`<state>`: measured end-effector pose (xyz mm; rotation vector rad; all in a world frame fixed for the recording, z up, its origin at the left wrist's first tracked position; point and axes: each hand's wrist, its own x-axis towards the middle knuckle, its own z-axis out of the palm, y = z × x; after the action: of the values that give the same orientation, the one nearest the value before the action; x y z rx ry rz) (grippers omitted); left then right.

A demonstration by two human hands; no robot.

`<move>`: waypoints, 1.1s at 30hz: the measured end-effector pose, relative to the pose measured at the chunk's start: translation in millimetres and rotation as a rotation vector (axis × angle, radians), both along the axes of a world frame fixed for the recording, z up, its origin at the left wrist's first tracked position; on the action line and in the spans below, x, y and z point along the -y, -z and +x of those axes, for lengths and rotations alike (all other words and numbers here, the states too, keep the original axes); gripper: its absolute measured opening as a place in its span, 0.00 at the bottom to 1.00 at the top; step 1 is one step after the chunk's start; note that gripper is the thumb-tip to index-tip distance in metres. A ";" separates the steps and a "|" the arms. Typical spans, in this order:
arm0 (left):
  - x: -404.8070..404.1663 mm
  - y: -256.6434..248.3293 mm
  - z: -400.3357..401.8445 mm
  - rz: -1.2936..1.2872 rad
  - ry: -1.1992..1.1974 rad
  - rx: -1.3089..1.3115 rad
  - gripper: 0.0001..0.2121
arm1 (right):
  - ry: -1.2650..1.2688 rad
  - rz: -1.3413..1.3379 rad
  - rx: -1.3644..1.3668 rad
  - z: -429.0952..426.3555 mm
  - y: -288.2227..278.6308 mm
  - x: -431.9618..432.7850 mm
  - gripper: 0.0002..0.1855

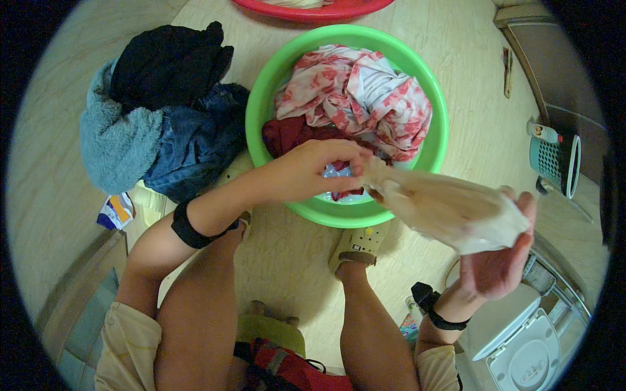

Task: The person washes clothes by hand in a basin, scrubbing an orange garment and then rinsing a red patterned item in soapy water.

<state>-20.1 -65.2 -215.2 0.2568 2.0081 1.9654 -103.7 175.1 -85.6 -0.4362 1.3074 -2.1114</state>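
My left hand (332, 166) grips one end of a cream-coloured cloth (445, 207) just over the near edge of a green plastic basin (442, 122). At the cloth's far end, to the right of the basin, my right hand (508, 254) is closed on the fabric, which looks blurred and stretched between both hands. Inside the basin lie a bunched red-and-white patterned cloth (342, 93), a dark red cloth (288, 137) and some sudsy water (337, 171).
Left of the basin are a black garment (166, 63), blue jeans (195, 141) and a light blue fleecy cloth (117, 141). A red basin (313, 14) stands beyond. A teal basket (552, 161) and a toilet (523, 342) are on the right.
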 end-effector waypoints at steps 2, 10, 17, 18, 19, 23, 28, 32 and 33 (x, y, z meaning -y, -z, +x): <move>4.0 2.1 1.5 0.158 0.006 0.191 0.09 | -0.039 -0.155 -0.007 -7.9 1.3 -15.1 0.25; 23.6 -7.3 4.8 0.344 -0.218 0.360 0.08 | 0.351 0.275 -0.040 -7.7 14.8 -13.0 0.17; 36.2 -23.2 9.8 -0.070 0.167 0.119 0.09 | -0.125 0.693 -0.202 19.4 54.6 -2.4 0.10; 32.3 -18.3 12.6 -0.146 0.204 0.005 0.09 | -0.268 0.716 -0.428 19.0 72.9 -1.7 0.15; 25.3 -13.7 17.7 -0.149 0.205 0.006 0.09 | -0.275 0.787 -0.435 28.4 81.5 7.0 0.18; -2.7 -22.2 30.4 0.150 0.361 -0.017 0.09 | -0.292 0.905 -0.515 61.9 109.3 31.6 0.23; 8.8 -37.9 26.2 0.180 0.405 0.072 0.08 | -0.175 0.802 -0.483 48.9 120.0 15.7 0.12; -1.4 -14.4 27.1 0.081 -0.145 0.359 0.14 | -0.130 0.527 -0.224 40.6 77.8 25.7 0.06; -11.6 -11.6 21.2 0.090 -0.327 0.398 0.18 | -0.130 0.533 -0.228 42.9 71.8 26.0 0.06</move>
<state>1.1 -53.6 -203.5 -0.4394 1.7873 2.0913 -60.8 149.1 -157.4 -0.5192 1.8445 -1.5554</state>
